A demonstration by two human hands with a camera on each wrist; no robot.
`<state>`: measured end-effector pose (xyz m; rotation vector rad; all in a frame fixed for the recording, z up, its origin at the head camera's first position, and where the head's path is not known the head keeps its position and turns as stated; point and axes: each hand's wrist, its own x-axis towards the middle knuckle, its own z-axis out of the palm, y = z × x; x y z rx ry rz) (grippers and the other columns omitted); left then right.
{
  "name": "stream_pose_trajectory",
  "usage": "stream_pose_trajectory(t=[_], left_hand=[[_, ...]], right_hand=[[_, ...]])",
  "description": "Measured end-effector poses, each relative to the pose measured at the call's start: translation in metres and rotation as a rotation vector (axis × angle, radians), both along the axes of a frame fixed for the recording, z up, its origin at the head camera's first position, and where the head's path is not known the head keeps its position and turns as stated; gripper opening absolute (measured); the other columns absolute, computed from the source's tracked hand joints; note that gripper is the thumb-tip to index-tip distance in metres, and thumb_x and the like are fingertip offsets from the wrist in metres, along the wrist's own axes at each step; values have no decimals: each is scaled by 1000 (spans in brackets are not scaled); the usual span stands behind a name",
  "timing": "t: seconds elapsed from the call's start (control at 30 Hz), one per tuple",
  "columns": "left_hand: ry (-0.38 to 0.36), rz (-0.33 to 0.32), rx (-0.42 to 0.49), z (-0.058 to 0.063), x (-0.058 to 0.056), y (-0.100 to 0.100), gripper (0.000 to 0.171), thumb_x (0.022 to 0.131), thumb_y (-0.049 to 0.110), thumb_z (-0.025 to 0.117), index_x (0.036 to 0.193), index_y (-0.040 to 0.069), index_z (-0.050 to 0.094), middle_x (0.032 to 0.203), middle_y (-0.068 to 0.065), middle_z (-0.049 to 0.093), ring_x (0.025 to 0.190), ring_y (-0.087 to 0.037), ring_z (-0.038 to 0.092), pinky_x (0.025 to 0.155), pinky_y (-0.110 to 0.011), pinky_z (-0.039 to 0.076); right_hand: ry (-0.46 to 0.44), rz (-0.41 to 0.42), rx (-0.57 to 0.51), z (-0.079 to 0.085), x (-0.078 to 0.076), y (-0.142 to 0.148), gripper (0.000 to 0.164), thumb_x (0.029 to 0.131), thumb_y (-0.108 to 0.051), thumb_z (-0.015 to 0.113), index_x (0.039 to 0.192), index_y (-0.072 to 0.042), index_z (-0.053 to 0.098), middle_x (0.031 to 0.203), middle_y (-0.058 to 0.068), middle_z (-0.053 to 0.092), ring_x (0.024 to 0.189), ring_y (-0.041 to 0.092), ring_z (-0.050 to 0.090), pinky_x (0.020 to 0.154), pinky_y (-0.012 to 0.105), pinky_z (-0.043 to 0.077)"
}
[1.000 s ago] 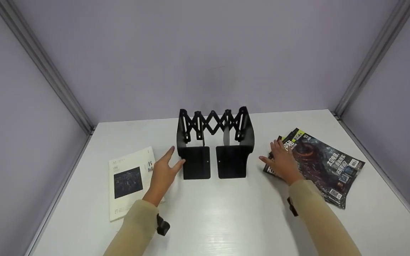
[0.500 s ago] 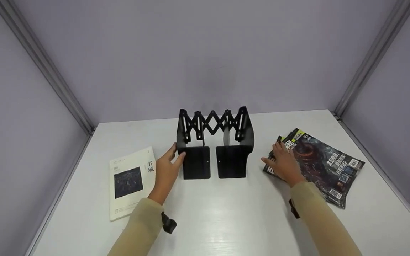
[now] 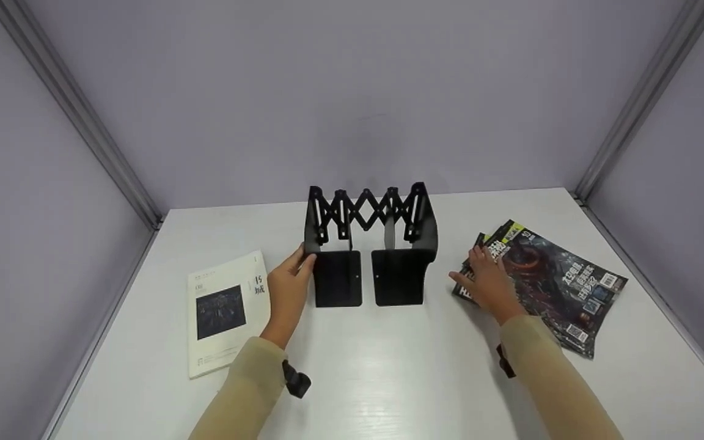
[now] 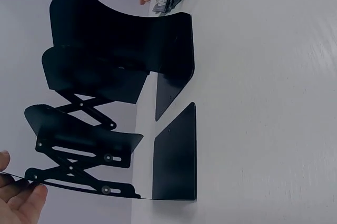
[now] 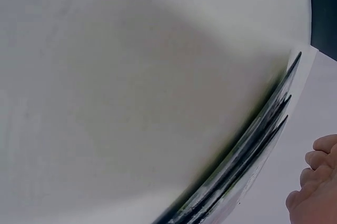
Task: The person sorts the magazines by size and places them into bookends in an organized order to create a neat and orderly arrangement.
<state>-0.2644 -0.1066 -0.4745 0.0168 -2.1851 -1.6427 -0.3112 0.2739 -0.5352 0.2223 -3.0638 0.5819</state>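
L hand [image 3: 288, 293] has come in over the past sec from just beside the expandable scissor-link bookend [image 3: 399, 278] onto its left end plate [image 3: 311, 229]; R hand [image 3: 491, 284] has barely shifted, & the bookend stands abt as before. L hand now pinches the plate's edge, thumb one side, fingers the other (left wrist view shows it best, tho' it cuts off part of the hand). R hand is right of the bookend, fingers relaxed & a bit spread over the side of the dark-covered magazines [image 3: 547, 284] nearest it; grips nothing, & can't tell for sure whether fingertips touch the covers.

Progress, my read: early. Bookend is upright on the white table [image 3: 364, 379], pulled out so its two base plates sit apart w/ a gap btwn, inner dividers [image 3: 390, 232] standing, lattice at its rear. That much looks done. Not yet: nothing to read stands btwn its plates. White paperback [image 3: 220, 313] lies flat left of the bookend, unheld, & the magazines (3 or so, going by edges in right wrist view) lie flat & overlapped to its right. Only L hand has hold of the bookend; R hand is well apart from it.
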Motion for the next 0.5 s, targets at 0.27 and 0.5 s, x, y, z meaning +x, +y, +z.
stream_pose_trajectory(t=[0.27,0.5], left_hand=[[7,54,-45,-3,-3,1,32,96,14,66,126,1,66,123,-17,69,112,-28,69,85,-31,59],[16,76,-44,-4,-3,1,29,96,14,67,121,-1,69,117,-16,72,108,-28,71,85,-34,60]], right_hand=[[36,3,-14,-8,5,4,83,101,-50,50,150,12,27,159,32,23,150,48,15,121,63,11],[11,-18,-85,-8,11,10,83,102,-50,49,152,11,24,160,32,19,150,48,11,123,61,7]])
